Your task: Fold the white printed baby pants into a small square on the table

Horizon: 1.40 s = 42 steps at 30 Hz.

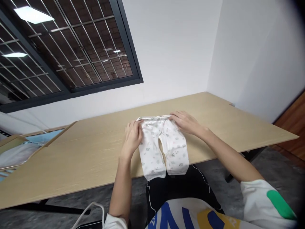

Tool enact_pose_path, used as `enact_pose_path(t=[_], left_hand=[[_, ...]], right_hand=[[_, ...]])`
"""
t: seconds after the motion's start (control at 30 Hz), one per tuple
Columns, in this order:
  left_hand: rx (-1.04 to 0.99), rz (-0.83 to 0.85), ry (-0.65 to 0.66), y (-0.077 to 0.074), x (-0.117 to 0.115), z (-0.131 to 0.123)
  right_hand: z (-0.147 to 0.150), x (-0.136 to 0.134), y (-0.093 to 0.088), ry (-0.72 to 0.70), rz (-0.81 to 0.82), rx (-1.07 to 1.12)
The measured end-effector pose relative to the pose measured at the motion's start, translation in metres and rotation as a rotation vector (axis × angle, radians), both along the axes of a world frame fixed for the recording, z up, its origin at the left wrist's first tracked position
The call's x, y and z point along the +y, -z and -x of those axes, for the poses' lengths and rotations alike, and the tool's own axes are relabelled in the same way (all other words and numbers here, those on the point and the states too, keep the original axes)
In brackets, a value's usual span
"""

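A small pair of white baby trousers (164, 144) with a faint print lies flat on the light wooden table (83, 152), waistband away from me, leg ends hanging just over the near edge. My left hand (132, 136) rests on the left side of the waist, fingers lying flat on the cloth. On the right side of the waist, my right hand (187, 122) lies with its fingers stretched out on the fabric.
A cardboard box (21, 149) with light blue and white cloth inside stands off the table's left end. White walls and a barred dark window are behind the table. A white cable (88, 211) hangs below near my lap.
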<state>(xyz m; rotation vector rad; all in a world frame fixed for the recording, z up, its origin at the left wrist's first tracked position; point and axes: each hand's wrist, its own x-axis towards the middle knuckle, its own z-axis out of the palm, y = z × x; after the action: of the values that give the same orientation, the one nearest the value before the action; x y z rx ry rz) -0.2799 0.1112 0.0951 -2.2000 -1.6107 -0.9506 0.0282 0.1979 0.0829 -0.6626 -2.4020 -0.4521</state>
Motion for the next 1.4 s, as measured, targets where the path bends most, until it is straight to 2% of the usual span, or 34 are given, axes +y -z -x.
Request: enact_pose_path(t=[0.1,0.2,0.47,0.57,0.7,0.83,0.9,0.97,1.07,1.17,1.27,1.4], left_hand=[[0.053,0.243,-0.103,0.018,0.032,-0.001],[0.076,0.444,-0.121,0.037,0.059,-0.003],[0.061,0.667,-0.164,0.082,0.121,0.002],[0.062,0.686,-0.159,0.089,0.137,0.004],[0.070,0.672,-0.171,0.085,0.145,0.002],[0.068,0.630,-0.201,0.074,0.130,-0.020],[0.070,0.612,-0.173,0.072,0.109,-0.043],[0.075,0.631,-0.090,0.076,0.080,-0.074],[0.076,0.711,0.074,0.092,0.029,-0.122],[0.116,0.722,0.192,0.115,-0.010,-0.155],[0.143,0.660,0.202,0.133,-0.027,-0.167],[0.084,0.619,0.238,0.138,-0.030,-0.163]], right_hand=[[0.020,0.050,0.024,0.049,0.114,-0.120],[0.036,0.088,0.048,0.126,0.258,-0.237],[0.058,0.145,0.098,0.200,0.418,-0.279],[0.062,0.160,0.110,0.221,0.463,-0.253],[0.060,0.171,0.118,0.251,0.520,-0.203],[0.055,0.178,0.123,0.308,0.588,-0.126],[0.053,0.182,0.125,0.352,0.625,-0.070],[0.052,0.187,0.128,0.414,0.667,-0.006],[0.051,0.194,0.133,0.527,0.751,0.080],[0.050,0.197,0.135,0.594,0.834,0.145],[0.049,0.196,0.135,0.600,0.892,0.206],[0.050,0.191,0.129,0.578,0.954,0.294]])
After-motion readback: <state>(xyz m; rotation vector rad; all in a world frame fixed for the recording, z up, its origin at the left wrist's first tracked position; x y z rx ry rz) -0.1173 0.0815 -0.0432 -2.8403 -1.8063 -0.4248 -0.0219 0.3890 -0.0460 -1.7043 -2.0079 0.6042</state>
